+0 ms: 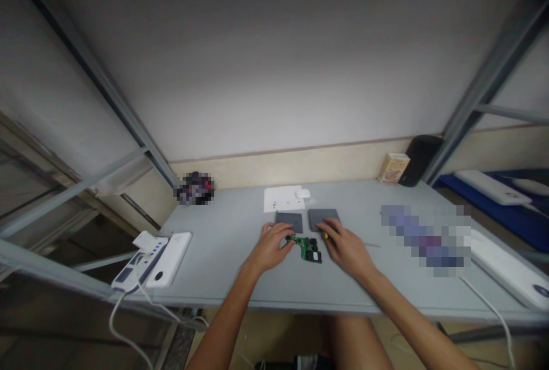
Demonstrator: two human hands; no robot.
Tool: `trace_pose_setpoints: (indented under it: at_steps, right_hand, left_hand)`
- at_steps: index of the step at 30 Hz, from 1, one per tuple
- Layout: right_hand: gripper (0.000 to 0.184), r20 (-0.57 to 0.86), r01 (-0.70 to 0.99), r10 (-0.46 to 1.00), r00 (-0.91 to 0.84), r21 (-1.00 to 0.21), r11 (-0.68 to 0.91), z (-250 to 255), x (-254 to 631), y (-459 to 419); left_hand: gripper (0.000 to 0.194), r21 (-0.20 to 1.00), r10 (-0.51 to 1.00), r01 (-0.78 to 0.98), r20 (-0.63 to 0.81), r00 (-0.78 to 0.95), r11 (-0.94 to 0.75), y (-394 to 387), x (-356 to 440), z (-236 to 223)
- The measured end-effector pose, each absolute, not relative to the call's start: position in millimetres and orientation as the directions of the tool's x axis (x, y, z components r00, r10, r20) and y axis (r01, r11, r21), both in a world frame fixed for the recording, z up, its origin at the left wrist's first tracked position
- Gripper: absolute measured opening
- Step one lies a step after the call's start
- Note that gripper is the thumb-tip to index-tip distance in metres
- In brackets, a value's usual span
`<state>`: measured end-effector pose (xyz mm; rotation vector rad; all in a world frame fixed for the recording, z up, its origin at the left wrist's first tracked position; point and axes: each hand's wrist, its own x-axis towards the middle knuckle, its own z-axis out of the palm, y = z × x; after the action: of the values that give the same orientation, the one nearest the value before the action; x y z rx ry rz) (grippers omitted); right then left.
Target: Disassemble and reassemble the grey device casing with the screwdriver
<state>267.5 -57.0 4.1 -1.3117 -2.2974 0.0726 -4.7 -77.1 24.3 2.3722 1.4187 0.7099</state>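
Note:
A small green circuit board point(307, 248) lies on the grey table point(231, 233) between my two hands. My left hand point(271, 247) rests beside its left end, fingers curled and touching the board's edge. My right hand point(345, 247) lies to the board's right, fingers curled around something small and yellow point(326, 237) that I cannot make out clearly. Two dark grey flat square covers point(289, 222) point(322, 218) lie just beyond my fingertips. A white sheet of paper point(283, 198) with a small white part point(302, 193) on it lies farther back.
White power strips point(165, 258) with cables sit at the table's left front corner. A blurred patch point(424, 238) and a long white device point(506, 270) lie on the right. A tan box point(393, 168) and a black cylinder point(418, 159) stand by the back wall. Metal frame posts flank the table.

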Motion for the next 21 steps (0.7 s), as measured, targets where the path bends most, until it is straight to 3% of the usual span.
trace_pose_setpoints:
  at_steps: [15, 21]
  right_hand:
    - [0.053, 0.402, 0.753, 0.788, -0.466, -0.288, 0.592, 3.8, 271.1, -58.0]
    - [0.037, 0.401, 0.687, 0.752, -0.523, -0.324, 0.651, 13.2, 270.4, -67.0]
  left_hand:
    - [0.019, 0.449, 0.876, 0.757, 0.323, 0.357, -0.474, -83.3, -4.1, 18.2]
    - [0.017, 0.434, 0.876, 0.767, 0.329, 0.353, -0.473, -84.7, -3.9, 19.2]
